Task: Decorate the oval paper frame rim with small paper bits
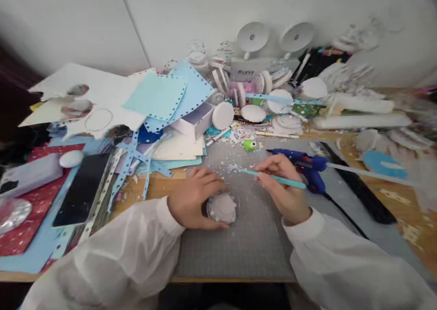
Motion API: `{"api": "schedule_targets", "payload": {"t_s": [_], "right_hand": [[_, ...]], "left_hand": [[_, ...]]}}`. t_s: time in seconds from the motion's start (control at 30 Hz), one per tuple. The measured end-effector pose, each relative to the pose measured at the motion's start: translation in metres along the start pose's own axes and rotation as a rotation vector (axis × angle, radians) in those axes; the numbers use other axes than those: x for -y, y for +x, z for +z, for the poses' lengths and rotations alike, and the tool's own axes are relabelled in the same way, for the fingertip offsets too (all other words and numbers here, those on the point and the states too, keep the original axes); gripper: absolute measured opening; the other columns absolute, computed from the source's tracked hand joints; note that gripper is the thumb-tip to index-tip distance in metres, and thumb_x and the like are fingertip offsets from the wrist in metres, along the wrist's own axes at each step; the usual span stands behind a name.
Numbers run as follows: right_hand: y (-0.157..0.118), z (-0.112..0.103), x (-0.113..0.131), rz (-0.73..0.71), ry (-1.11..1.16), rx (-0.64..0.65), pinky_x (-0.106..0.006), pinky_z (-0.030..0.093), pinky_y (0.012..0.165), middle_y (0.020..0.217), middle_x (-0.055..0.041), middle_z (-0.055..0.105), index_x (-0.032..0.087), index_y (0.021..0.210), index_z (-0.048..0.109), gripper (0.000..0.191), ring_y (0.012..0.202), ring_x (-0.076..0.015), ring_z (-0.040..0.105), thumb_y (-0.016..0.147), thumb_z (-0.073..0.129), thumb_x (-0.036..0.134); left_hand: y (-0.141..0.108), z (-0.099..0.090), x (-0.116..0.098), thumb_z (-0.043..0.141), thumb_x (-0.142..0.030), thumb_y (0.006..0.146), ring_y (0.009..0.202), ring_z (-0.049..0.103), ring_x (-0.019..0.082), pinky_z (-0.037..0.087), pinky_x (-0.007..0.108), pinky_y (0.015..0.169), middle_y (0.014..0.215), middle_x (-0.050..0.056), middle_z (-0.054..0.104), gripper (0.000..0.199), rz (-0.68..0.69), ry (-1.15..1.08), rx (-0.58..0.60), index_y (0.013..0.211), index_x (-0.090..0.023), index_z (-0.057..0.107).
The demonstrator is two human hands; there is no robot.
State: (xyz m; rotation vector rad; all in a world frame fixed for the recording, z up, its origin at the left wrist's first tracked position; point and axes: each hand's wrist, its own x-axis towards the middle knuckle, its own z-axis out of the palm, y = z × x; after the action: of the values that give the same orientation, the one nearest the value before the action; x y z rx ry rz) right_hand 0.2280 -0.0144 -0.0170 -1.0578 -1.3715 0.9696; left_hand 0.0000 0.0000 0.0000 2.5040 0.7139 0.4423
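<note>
My left hand [197, 198] curls around a small round whitish piece [221, 207] that rests on the grey cutting mat [235, 251]. Its top looks pale and uneven, with bits of light blue at the edge. Between the thumb and fingers of my right hand [282, 187] is a slim teal tool [285, 180]; whether it is tweezers or a stick I cannot tell. The tool's thin tip points left, close to a scatter of tiny paper bits [234, 168] on the mat, beyond the round piece.
A blue glue gun [312, 164] lies right of my right hand, near a long black strip [358, 182]. Left are a dark phone [82, 189] and blue paper strips [131, 157]. White discs [223, 115], paper sheets [155, 96] and a small green figure [250, 144] crowd the back.
</note>
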Motion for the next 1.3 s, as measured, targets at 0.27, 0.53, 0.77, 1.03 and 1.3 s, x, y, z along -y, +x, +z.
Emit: {"api": "schedule_targets", "payload": {"t_s": [0.27, 0.53, 0.77, 1.03, 1.3], "right_hand": [[-0.006, 0.006, -0.002, -0.113, -0.207, 0.089, -0.025, 0.045, 0.058, 0.079, -0.0013, 0.055, 0.023, 0.090, 0.049, 0.014, 0.069, -0.0133, 0.055, 0.081, 0.056, 0.014], [-0.009, 0.009, -0.010, -0.162, -0.338, 0.166, -0.024, 0.046, 0.059, 0.079, -0.0008, 0.056, 0.023, 0.088, 0.048, 0.016, 0.071, -0.0138, 0.058, 0.080, 0.058, 0.014], [-0.007, 0.011, -0.011, -0.204, -0.465, 0.287, -0.023, 0.044, 0.057, 0.071, 0.0023, 0.054, 0.022, 0.083, 0.048, 0.013, 0.061, -0.0103, 0.053, 0.081, 0.055, 0.011], [-0.007, 0.008, -0.008, -0.215, -0.395, 0.101, -0.024, 0.046, 0.056, 0.077, -0.0003, 0.059, 0.022, 0.081, 0.047, 0.016, 0.064, -0.0121, 0.057, 0.079, 0.060, 0.014], [-0.008, 0.007, 0.001, -0.228, -0.235, -0.062, -0.024, 0.049, 0.061, 0.080, -0.0009, 0.062, 0.022, 0.081, 0.044, 0.024, 0.070, -0.0126, 0.061, 0.075, 0.064, 0.009]], "left_hand": [[0.002, 0.005, -0.001, 0.073, -0.050, 0.061, 0.091, 0.053, 0.025, 0.037, 0.036, 0.081, 0.103, 0.010, 0.062, 0.060, 0.090, -0.134, -0.005, 0.107, -0.016, 0.052], [0.000, 0.018, -0.005, 0.068, -0.047, 0.067, 0.089, 0.056, 0.024, 0.038, 0.035, 0.078, 0.100, 0.010, 0.063, 0.055, 0.214, -0.161, 0.037, 0.108, -0.016, 0.049], [0.001, 0.020, -0.004, 0.070, -0.047, 0.066, 0.090, 0.057, 0.024, 0.039, 0.035, 0.079, 0.099, 0.010, 0.063, 0.057, 0.245, -0.157, 0.027, 0.108, -0.015, 0.049], [0.000, 0.017, -0.005, 0.067, -0.055, 0.066, 0.091, 0.054, 0.025, 0.035, 0.036, 0.080, 0.104, 0.011, 0.064, 0.062, 0.157, -0.087, 0.007, 0.111, -0.016, 0.050], [0.001, 0.015, -0.007, 0.067, -0.067, 0.055, 0.089, 0.051, 0.027, 0.034, 0.038, 0.078, 0.100, 0.011, 0.064, 0.077, -0.015, -0.061, -0.061, 0.110, -0.014, 0.053]]}}
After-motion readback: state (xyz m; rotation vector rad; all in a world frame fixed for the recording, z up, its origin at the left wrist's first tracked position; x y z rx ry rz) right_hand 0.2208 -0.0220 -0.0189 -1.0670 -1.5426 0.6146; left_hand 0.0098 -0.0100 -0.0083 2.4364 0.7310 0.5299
